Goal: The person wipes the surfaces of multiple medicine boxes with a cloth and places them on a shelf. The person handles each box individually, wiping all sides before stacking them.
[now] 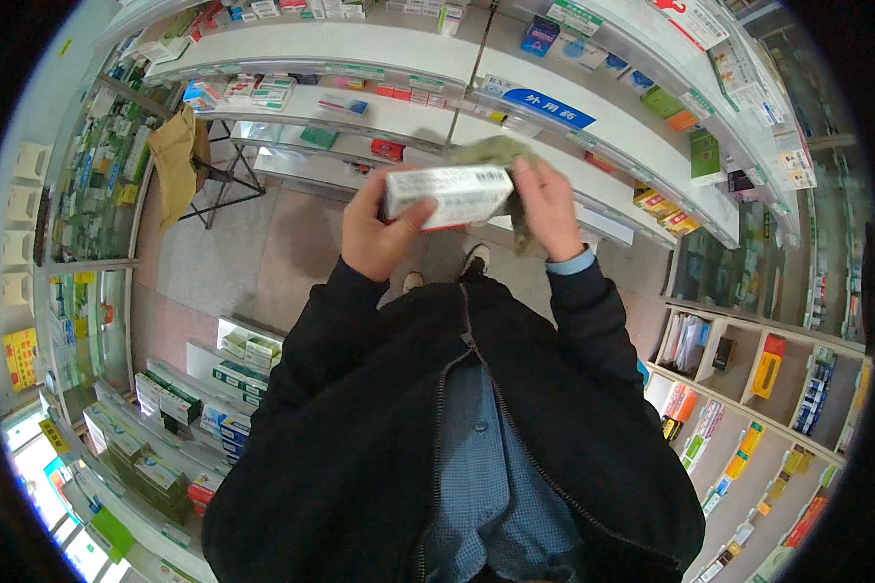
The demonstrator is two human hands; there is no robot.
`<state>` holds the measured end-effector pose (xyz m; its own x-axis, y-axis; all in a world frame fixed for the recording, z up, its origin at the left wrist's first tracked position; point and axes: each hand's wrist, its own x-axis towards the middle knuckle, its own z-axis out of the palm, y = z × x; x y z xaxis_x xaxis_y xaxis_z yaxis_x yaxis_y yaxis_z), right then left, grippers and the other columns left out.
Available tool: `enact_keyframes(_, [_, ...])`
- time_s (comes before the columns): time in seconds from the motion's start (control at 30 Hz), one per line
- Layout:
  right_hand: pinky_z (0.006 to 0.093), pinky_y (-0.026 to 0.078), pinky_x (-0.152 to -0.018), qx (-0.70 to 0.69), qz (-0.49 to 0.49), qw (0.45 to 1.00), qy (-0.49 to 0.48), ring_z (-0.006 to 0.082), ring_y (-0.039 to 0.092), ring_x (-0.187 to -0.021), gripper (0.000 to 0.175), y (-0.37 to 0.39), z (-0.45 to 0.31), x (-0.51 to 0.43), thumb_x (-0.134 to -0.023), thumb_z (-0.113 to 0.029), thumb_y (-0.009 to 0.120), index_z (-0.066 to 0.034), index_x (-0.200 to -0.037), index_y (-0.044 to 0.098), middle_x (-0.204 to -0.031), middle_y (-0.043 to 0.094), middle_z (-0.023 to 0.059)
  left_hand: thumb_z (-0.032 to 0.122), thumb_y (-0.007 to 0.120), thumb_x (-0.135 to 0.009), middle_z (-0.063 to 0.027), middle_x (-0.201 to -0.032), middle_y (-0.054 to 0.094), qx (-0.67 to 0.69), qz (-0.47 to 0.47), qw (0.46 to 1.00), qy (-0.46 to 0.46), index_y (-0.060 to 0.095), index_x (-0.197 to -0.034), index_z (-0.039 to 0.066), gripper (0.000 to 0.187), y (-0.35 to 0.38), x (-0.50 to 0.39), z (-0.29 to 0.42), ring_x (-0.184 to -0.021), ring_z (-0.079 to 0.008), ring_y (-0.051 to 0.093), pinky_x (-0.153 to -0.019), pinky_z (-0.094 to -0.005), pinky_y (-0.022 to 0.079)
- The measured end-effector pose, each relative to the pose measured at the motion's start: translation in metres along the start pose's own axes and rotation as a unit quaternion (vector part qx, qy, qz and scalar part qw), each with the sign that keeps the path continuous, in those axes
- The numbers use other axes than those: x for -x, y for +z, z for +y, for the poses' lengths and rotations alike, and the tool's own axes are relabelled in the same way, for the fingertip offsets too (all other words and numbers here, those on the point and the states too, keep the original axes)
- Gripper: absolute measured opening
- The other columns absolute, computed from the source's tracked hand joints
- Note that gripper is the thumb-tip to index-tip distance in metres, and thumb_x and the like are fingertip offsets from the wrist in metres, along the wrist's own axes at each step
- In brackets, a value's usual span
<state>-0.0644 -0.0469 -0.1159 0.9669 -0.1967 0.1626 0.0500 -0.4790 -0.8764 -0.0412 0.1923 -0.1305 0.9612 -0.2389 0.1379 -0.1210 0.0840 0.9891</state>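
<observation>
A white medicine box [452, 191] with printed writing, a barcode and a red lower edge is held in front of my chest. My left hand [383, 226] grips its left end, thumb across the near face. At the box's right end, my right hand [548, 208] holds a greenish cloth [497, 150], blurred, which lies along the far top edge and hangs down below the fingers. Part of the cloth is hidden behind the box and the hand. Both hands are over the gap between the floor and the white display shelves.
White tiered shelves [401, 47] with medicine boxes curve across the far side, bearing a blue sign [550, 106]. A folding stool [222, 175] stands at left beside brown cardboard [173, 167]. Glass cabinets [95, 160] line the left; a compartmented shelf unit [744, 393] is at right.
</observation>
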Motion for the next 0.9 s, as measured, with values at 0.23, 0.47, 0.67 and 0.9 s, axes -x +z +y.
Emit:
enact_keyframes(0.23, [0.0563, 0.038, -0.107, 0.210, 0.136, 0.919, -0.304, 0.0394, 0.051, -0.125, 0.040, 0.031, -0.049, 0.043, -0.089, -0.029, 0.066, 0.0002, -0.116, 0.062, -0.132, 0.055, 0.0201, 0.013, 0.056, -0.100, -0.0096, -0.115, 0.063, 0.158, 0.079, 0.981, -0.074, 0.050, -0.128, 0.002, 0.030, 0.023, -0.001, -0.009, -0.096, -0.0147, 0.064, -0.086, -0.0277, 0.051])
enact_keyframes(0.47, [0.0479, 0.040, -0.108, 0.205, 0.114, 0.957, -0.172, 0.0363, 0.051, -0.129, 0.034, 0.008, 0.000, 0.025, -0.097, -0.024, 0.058, -0.0007, -0.121, 0.061, -0.135, 0.056, 0.0189, 0.019, 0.044, -0.104, -0.0149, -0.131, 0.057, 0.285, 0.029, 0.939, -0.192, 0.042, -0.133, 0.004, 0.033, 0.066, 0.017, 0.003, -0.114, -0.0283, 0.063, -0.085, -0.0478, 0.059])
enact_keyframes(0.67, [0.0337, 0.049, -0.095, -0.474, 0.182, 0.859, 0.069, 0.0184, 0.060, -0.112, 0.036, -0.040, 0.016, 0.045, -0.106, -0.024, 0.044, -0.0001, -0.130, 0.055, -0.125, 0.061, 0.0094, 0.021, 0.040, -0.106, -0.0156, -0.141, 0.050, 0.326, -0.011, 0.921, -0.215, 0.034, -0.144, 0.007, 0.042, 0.086, 0.016, 0.018, -0.124, -0.0310, 0.057, -0.088, -0.0495, 0.058])
enact_keyframes(0.9, [0.0338, 0.037, -0.107, -0.479, 0.059, 0.874, 0.060, 0.0197, 0.051, -0.125, 0.053, -0.050, 0.026, 0.078, -0.109, -0.038, 0.028, 0.0003, -0.142, 0.045, -0.137, 0.054, 0.0099, 0.017, 0.037, -0.107, -0.0111, -0.143, 0.048, 0.288, 0.010, 0.935, -0.209, 0.023, -0.156, 0.017, 0.051, 0.152, -0.002, 0.002, -0.121, -0.0243, 0.056, -0.097, -0.0363, 0.051])
